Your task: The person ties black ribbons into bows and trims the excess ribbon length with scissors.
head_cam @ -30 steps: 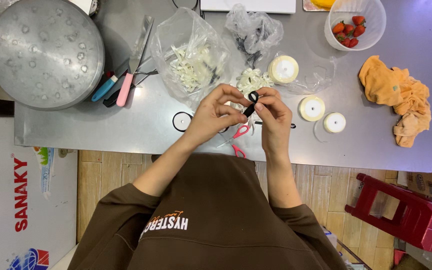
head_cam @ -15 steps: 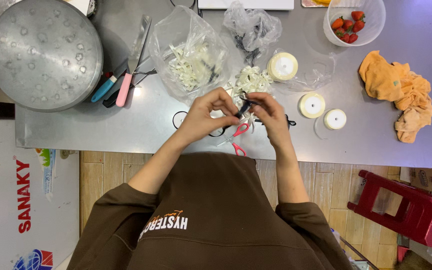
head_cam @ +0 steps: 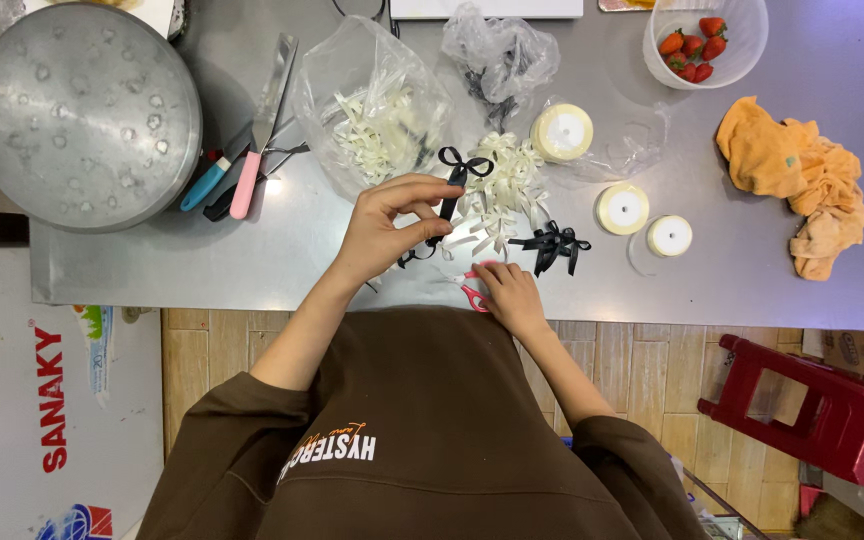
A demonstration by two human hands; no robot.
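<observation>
The left hand (head_cam: 392, 225) is pinching a black ribbon bow (head_cam: 460, 172) by its tail; the right hand (head_cam: 508, 293) is closing on pink-handled scissors (head_cam: 472, 293), best trimming cleanly.

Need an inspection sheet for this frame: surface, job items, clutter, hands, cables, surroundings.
Surface: grey metal table, crowded.
Job's things: black ribbon bow pinched in left hand; pink-handled scissors under right hand; finished black bows; pile of white bows.
Clutter: three ribbon rolls, bag of white ribbon scraps, strawberry tub, orange cloth, round metal lid, knives.
Hands: bare, both busy.
Cables: nothing seen.
Surroundings: red stool, wood floor.
</observation>
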